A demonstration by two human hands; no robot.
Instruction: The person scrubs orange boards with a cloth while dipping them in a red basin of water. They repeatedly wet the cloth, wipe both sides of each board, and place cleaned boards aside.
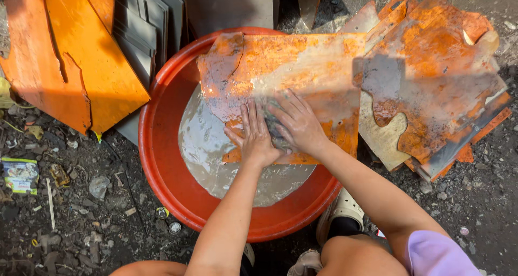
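Both my hands press flat, fingers spread: left hand (254, 138), right hand (295, 122) over a scrub pad (274, 126), on the wet orange panel (286, 76) across the red basin (162, 162). Looks stiff, slippery; grip its edges.

Clean orange panels (81, 55) and grey sheets (143, 25) lean at the upper left. A stack of worn, rust-stained orange panels (437, 76) lies to the right. A small snack packet (20, 174) and two bottle caps (167, 220) litter the dirt ground (81, 222).
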